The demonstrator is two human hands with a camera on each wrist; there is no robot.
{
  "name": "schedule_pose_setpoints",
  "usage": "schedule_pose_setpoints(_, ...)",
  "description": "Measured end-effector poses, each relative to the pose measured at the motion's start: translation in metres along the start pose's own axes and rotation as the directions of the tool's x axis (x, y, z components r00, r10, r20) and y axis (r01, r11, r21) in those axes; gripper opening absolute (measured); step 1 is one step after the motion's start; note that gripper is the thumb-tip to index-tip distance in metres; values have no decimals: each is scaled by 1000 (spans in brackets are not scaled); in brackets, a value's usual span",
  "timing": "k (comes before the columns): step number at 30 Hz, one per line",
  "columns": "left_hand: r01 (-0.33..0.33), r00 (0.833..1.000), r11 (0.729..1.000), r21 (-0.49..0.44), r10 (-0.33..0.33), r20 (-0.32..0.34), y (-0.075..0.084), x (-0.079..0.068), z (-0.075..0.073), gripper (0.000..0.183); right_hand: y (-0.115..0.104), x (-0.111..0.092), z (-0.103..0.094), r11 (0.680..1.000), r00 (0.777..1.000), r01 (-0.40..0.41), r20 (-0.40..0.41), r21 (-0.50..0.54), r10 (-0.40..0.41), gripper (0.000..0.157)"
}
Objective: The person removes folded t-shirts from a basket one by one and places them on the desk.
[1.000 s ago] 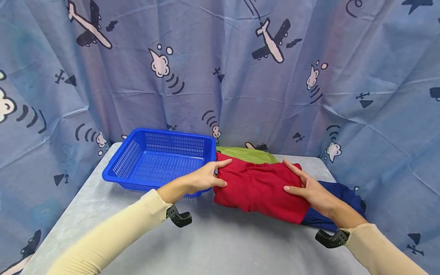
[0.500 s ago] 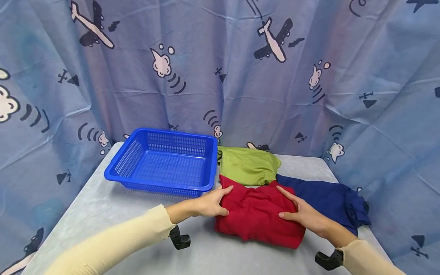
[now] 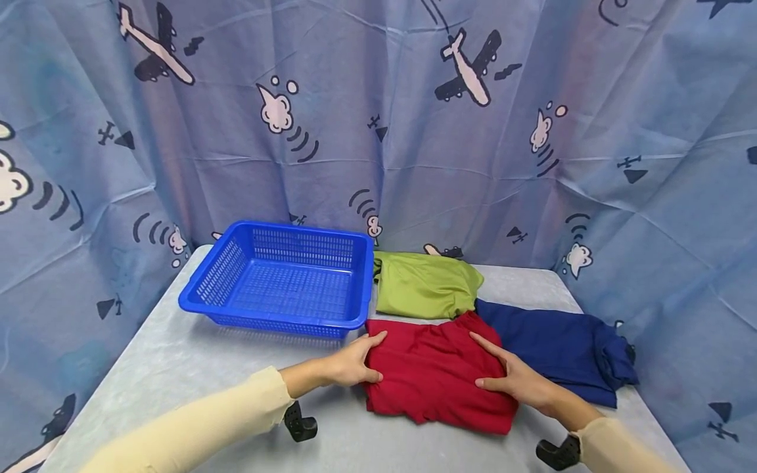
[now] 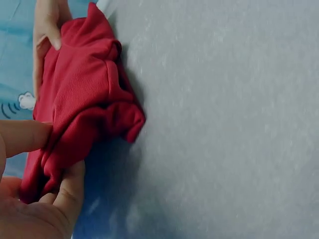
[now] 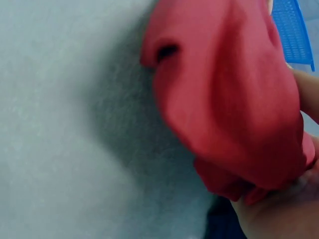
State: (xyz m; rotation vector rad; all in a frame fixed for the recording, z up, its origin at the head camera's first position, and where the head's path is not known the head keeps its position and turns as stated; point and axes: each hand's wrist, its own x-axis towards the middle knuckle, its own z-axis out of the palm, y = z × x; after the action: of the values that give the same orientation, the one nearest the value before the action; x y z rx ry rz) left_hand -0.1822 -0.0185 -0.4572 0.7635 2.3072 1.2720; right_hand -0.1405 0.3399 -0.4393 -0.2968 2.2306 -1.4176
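Observation:
A folded red garment [image 3: 434, 374] lies low over the front of the table, between my two hands. My left hand [image 3: 351, 361] grips its left end; in the left wrist view, fingers [image 4: 70, 191] curl round the bunched fabric from both sides. The right end is held by my right hand [image 3: 520, 381], whose thumb lies on top while other fingers are partly hidden. In the right wrist view the red fabric [image 5: 229, 89] bulges above the grey surface with a shadow beside it. Whether its underside touches the table, I cannot tell.
A blue plastic basket [image 3: 290, 289] stands at the back left with nothing in it. Behind the red garment lies a folded green garment [image 3: 428, 286]. A folded navy garment [image 3: 550, 348] is at the right edge of the grey table [image 3: 201, 368]. A patterned curtain [image 3: 331, 131] hangs behind.
Both hands have brought the red garment toward the front of the table and lower, uncovering the green and navy garments. In the last half second it shifted slightly left.

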Motion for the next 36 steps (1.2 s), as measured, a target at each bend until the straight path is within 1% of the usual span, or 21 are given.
schedule_pose_setpoints(2, -15, 1000, 1000, 25, 15, 2, -4, 2, -1, 86, 3, 2, 1, 1000, 1000, -6, -4, -16, 6, 93)
schedule_pose_setpoints(5, -25, 999, 998, 50, 24, 24, -8, 5, -4, 87, 6, 4, 2, 999, 1000, -21, -22, -47, 20, 94)
schedule_pose_setpoints(8, -20, 998, 997, 71, 17, 53, -11, 6, -4, 89, 10, 6, 2, 997, 999, -33, -34, -64, 31, 95)
schedule_pose_setpoints(12, -24, 998, 995, 98, 17, 68, -14, 5, -3, 91, 16, 7, 2, 997, 998, -45, -49, -63, 42, 96)
schedule_pose_setpoints(20, -35, 996, 997, 62, 30, 82, -23, 4, -2, 96, 22, 7, 2, 997, 998, -46, -35, -68, 44, 96)
schedule_pose_setpoints(27, -51, 995, 997, 50, 47, 85, -29, 5, -1, 98, 25, 7, -2, 997, 1000, -7, -26, -81, 5, 93)
schedule_pose_setpoints(30, -44, 996, 998, 39, 41, 82, -29, 4, 0, 98, 26, 7, -2, 996, 1000, -13, -21, -84, 11, 92)
schedule_pose_setpoints(36, -24, 997, 1000, 5, 24, 76, -29, 3, -1, 97, 25, 10, 0, 997, 999, -49, -14, -57, 48, 91)
